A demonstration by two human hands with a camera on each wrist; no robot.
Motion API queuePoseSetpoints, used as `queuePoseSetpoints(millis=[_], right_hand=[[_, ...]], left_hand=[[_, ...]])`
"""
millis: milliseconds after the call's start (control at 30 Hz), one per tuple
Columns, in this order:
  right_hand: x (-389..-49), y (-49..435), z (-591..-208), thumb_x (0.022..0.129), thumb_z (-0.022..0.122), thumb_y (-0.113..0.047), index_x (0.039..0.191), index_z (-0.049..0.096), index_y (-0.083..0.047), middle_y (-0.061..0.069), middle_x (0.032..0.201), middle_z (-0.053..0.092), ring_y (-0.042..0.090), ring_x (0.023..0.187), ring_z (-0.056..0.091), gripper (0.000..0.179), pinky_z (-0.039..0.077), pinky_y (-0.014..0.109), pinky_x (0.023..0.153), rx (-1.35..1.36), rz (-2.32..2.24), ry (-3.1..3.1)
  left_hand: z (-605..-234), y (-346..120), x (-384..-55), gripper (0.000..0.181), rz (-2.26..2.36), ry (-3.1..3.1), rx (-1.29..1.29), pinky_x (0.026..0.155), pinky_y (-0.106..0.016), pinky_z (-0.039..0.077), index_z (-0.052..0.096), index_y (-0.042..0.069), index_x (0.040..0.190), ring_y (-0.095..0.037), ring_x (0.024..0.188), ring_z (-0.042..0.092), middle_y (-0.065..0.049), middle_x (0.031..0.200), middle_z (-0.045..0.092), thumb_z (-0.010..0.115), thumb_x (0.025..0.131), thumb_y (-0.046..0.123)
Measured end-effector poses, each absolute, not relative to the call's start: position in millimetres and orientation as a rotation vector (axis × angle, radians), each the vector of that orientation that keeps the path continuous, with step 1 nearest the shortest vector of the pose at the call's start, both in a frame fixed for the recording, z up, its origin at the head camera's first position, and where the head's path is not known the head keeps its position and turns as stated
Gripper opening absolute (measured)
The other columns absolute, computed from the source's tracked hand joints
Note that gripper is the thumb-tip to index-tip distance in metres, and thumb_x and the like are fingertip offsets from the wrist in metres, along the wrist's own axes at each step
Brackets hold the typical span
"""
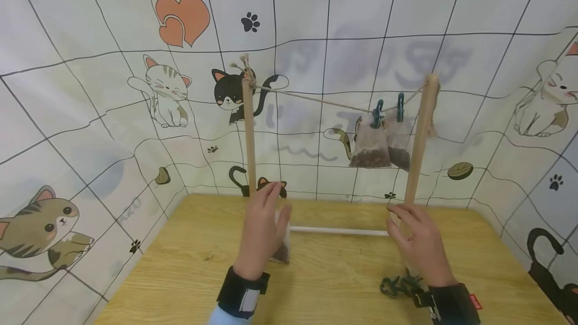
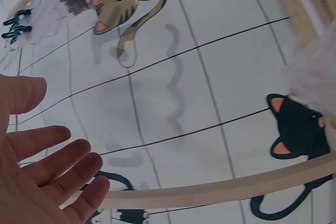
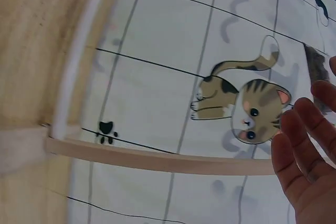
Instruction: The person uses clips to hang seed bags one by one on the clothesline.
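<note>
My left hand (image 1: pixel 261 234) is in front of the left wooden post (image 1: pixel 249 139), its fingers straight and holding nothing. Partly hidden behind it on the table is a clear sachet (image 1: pixel 283 254) with dark bits inside; it also shows in the left wrist view as a hazy bag (image 2: pixel 315 74). My right hand (image 1: pixel 420 245) hovers by the foot of the right wooden post (image 1: pixel 420 149), fingers loosely bent, with no thing in them. From a string (image 1: pixel 311 98) between the posts hang two sachets (image 1: pixel 370 152), pinned by green clothespins (image 1: pixel 377 114).
A small heap of green clothespins (image 1: pixel 397 286) lies on the wooden table (image 1: pixel 334 280), near my right wrist. A white rod (image 1: pixel 338 230) runs low between the posts. Behind stands a wall covering (image 1: pixel 298 24) printed with cats and grid lines.
</note>
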State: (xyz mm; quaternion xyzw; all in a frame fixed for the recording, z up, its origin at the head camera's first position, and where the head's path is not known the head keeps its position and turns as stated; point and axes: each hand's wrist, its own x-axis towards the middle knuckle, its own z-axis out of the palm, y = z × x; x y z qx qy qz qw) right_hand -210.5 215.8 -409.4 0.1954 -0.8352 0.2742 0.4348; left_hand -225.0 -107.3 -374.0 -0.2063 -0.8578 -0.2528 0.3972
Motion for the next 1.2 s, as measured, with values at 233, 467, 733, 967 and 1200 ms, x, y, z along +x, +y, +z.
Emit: queuePoseSetpoints(millis=[233,467,733,967,1200], right_hand=[[-205.9,210.1,-441.7,0.078,0.069,-0.01,0.109,0.066,-0.009,0.004,0.107,0.059,0.01,0.092,0.052,0.031,0.042,0.02,0.075,0.442,0.724,-2.158],[-204.3,207.9,-460.0,0.077,0.069,-0.011,0.108,0.066,-0.009,0.001,0.104,0.059,0.007,0.089,0.051,0.03,0.043,0.018,0.071,0.406,0.699,-2.163],[-204.2,212.2,-468.7,0.076,0.07,-0.01,0.106,0.066,-0.01,-0.001,0.101,0.058,0.011,0.085,0.053,0.031,0.047,0.027,0.064,0.388,0.698,-2.193],[-204.0,219.6,-471.1,0.076,0.071,-0.011,0.105,0.066,-0.011,-0.003,0.1,0.059,0.013,0.082,0.054,0.029,0.048,0.031,0.059,0.368,0.712,-2.272],[-199.9,227.8,-468.1,0.077,0.071,-0.012,0.099,0.067,-0.013,0.003,0.098,0.062,0.017,0.077,0.057,0.023,0.045,0.028,0.058,0.346,0.726,-2.491]], left_hand=[[-405.7,-104.4,-225.8,0.049,-0.623,-2.165,-0.507,0.096,-0.043,0.041,0.051,0.002,0.128,-0.033,0.114,0.051,-0.018,0.126,0.055,0.064,0.086,0.022],[-430.6,-104.6,-230.0,0.05,-0.604,-2.178,-0.494,0.092,-0.046,0.043,0.054,-0.001,0.124,-0.034,0.111,0.053,-0.017,0.125,0.055,0.068,0.082,0.022],[-443.1,-102.1,-231.6,0.051,-0.632,-2.239,-0.495,0.095,-0.046,0.042,0.054,-0.001,0.125,-0.034,0.113,0.053,-0.019,0.124,0.056,0.066,0.084,0.025],[-449.8,-93.3,-230.4,0.047,-0.591,-2.259,-0.53,0.091,-0.046,0.044,0.056,-0.001,0.121,-0.035,0.109,0.056,-0.02,0.12,0.058,0.066,0.083,0.024],[-452.1,-75.1,-221.4,0.046,-0.552,-2.335,-0.61,0.091,-0.045,0.044,0.056,0.0,0.122,-0.031,0.11,0.055,-0.017,0.118,0.059,0.063,0.086,0.027]])
